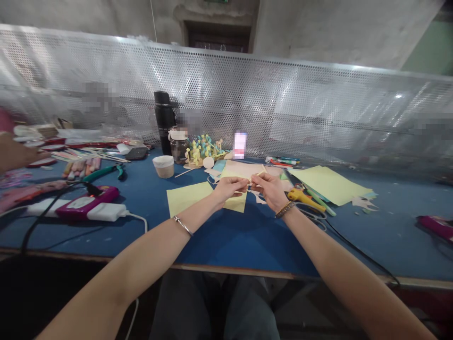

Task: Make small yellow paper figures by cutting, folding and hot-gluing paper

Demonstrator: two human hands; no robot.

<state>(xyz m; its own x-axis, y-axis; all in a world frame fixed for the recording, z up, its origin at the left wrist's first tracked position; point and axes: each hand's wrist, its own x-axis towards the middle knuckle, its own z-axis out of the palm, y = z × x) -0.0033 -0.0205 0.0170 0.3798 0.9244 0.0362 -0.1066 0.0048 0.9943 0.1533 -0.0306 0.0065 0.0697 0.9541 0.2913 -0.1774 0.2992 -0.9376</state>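
My left hand [230, 189] and my right hand [271, 191] meet above the blue table, fingertips pinching a thin pale strip [255, 176], perhaps rolled paper or a wooden stick. Its ends are partly hidden by my fingers. Below my hands lie overlapping pale yellow paper sheets [187, 198], with a tan sheet [242, 169] just beyond them. To the right of my right hand sits a yellow glue gun [304, 199], with scissors [313, 213] close to my right wrist.
Another person's hand [17, 153] reaches in at the far left near craft tools and green-handled pliers [104, 172]. A black flask [164, 122], a jar, and a lidded cup [163, 166] stand ahead. A perforated metal screen [226, 94] runs behind the table.
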